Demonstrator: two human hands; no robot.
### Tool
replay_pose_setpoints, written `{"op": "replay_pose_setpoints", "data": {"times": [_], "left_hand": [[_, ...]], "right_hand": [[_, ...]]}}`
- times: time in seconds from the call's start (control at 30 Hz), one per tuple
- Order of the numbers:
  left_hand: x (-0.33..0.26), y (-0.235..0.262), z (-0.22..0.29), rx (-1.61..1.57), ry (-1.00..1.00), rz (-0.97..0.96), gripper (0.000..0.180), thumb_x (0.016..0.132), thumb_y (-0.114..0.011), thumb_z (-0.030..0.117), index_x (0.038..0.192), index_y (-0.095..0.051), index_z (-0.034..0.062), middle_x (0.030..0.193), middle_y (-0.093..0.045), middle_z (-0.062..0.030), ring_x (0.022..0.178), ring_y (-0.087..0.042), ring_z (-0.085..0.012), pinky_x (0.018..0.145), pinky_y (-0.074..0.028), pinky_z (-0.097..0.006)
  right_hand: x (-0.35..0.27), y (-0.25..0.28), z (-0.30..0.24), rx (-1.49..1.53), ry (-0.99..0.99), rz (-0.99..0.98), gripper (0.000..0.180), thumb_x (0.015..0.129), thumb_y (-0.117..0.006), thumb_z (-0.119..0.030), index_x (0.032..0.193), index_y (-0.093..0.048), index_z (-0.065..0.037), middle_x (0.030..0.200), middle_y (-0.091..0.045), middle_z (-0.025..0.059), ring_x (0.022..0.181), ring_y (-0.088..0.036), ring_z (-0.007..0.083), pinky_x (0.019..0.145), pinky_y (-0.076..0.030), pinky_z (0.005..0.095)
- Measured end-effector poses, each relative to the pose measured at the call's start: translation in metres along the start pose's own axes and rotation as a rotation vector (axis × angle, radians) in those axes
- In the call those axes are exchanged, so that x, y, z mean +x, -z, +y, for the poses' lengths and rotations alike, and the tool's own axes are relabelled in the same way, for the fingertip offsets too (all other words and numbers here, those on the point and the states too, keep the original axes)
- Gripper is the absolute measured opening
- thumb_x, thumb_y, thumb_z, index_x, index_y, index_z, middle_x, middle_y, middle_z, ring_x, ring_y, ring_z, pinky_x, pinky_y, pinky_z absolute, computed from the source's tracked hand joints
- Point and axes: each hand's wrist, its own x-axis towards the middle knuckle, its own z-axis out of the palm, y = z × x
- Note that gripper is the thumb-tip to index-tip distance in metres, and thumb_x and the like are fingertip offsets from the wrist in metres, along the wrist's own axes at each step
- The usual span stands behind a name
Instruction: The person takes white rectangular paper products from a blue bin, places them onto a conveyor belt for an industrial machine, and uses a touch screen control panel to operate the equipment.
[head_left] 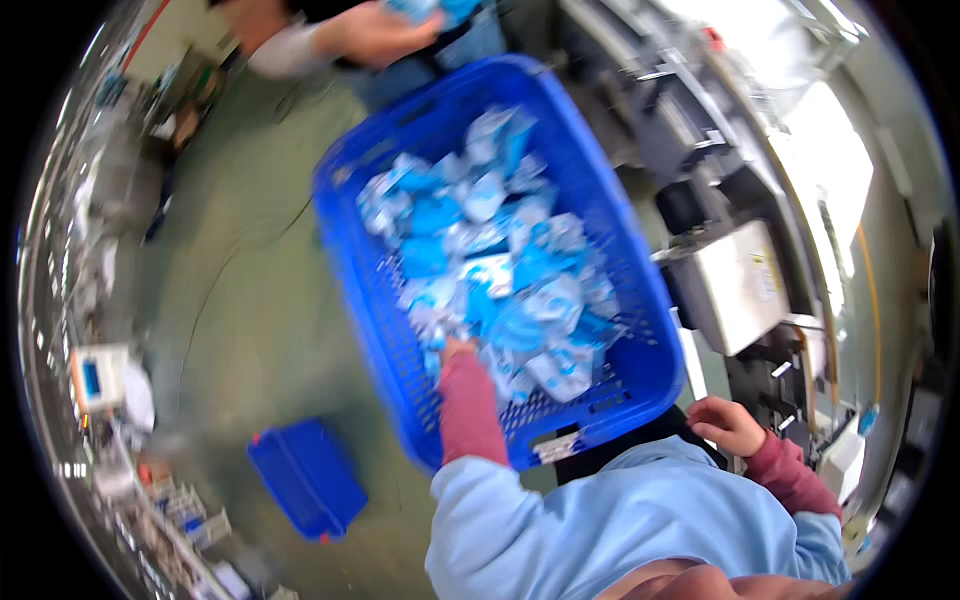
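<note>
A big blue plastic basket (352, 290) with perforated sides stands before me, holding a heap of blue-and-white plastic packets (520, 325). My left hand (458, 346) reaches into its near left part, at the edge of the heap. Its fingers are blurred and sunk among the packets, so whether it grips one does not show. Outside the basket's near right corner, my right hand (728, 425) hovers with its fingers loosely curled in and nothing visible in them. Across the basket, another person's hand (380, 35) holds a blue-and-white packet (430, 10).
A smaller blue crate (308, 478) lies on the green floor at lower left. To the right, machinery with a white box-shaped part (735, 285) stands close to the basket. Shelving with small goods (170, 510) lines the lower left. A thin cable (225, 265) crosses the floor.
</note>
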Motion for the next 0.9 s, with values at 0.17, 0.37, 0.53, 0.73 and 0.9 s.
{"op": "replay_pose_setpoints", "data": {"times": [0.17, 0.37, 0.53, 0.73, 0.9], "left_hand": [[0.021, -0.019, -0.015, -0.050, -0.482, -0.220, 0.065, 0.058, -0.078, 0.040, 0.108, -0.060, 0.0028, 0.114, -0.056, -0.0214, 0.107, -0.052, -0.0343, 0.092, -0.041, -0.042], [0.009, -0.047, 0.046, 0.343, -0.731, 0.070, 0.079, 0.062, -0.073, 0.041, 0.125, -0.046, 0.0012, 0.128, -0.043, -0.0253, 0.115, -0.045, -0.0382, 0.097, -0.038, -0.046], [-0.094, -0.024, 0.167, 0.025, -1.124, 0.014, 0.075, 0.065, -0.070, 0.036, 0.128, -0.041, 0.0038, 0.130, -0.041, -0.0245, 0.117, -0.044, -0.0378, 0.095, -0.039, -0.047], [-0.220, 0.050, 0.218, -0.360, -1.391, -0.123, 0.072, 0.070, -0.066, 0.029, 0.131, -0.036, 0.0070, 0.132, -0.038, -0.0235, 0.118, -0.042, -0.0372, 0.094, -0.040, -0.047], [-0.263, 0.095, 0.213, -0.590, -1.422, -0.228, 0.070, 0.073, -0.064, 0.023, 0.134, -0.031, 0.0096, 0.133, -0.036, -0.0227, 0.120, -0.041, -0.0368, 0.093, -0.042, -0.047]], "right_hand": [[0.017, -0.006, 0.015, -0.124, 0.139, -0.026, 0.030, 0.088, -0.057, -0.021, 0.111, -0.053, -0.003, 0.095, -0.061, 0.0081, 0.088, -0.058, 0.0162, 0.078, -0.048, 0.0314], [0.017, -0.021, 0.026, -0.268, 0.387, 0.007, 0.027, 0.084, -0.060, -0.018, 0.105, -0.053, -0.003, 0.090, -0.061, 0.0115, 0.083, -0.059, 0.0206, 0.073, -0.047, 0.0340], [0.042, -0.069, 0.028, -0.196, 0.543, -0.025, 0.030, 0.084, -0.061, -0.021, 0.108, -0.052, -0.004, 0.095, -0.061, 0.0088, 0.086, -0.060, 0.0191, 0.075, -0.047, 0.0329], [0.073, -0.073, 0.011, 0.103, 0.611, -0.061, 0.032, 0.084, -0.062, -0.022, 0.109, -0.052, -0.005, 0.098, -0.061, 0.0077, 0.088, -0.060, 0.0187, 0.077, -0.047, 0.0324], [0.111, -0.087, 0.006, 0.824, 0.456, -0.104, 0.033, 0.083, -0.062, -0.023, 0.110, -0.053, -0.006, 0.100, -0.062, 0.0067, 0.090, -0.060, 0.0184, 0.078, -0.047, 0.0319]]}}
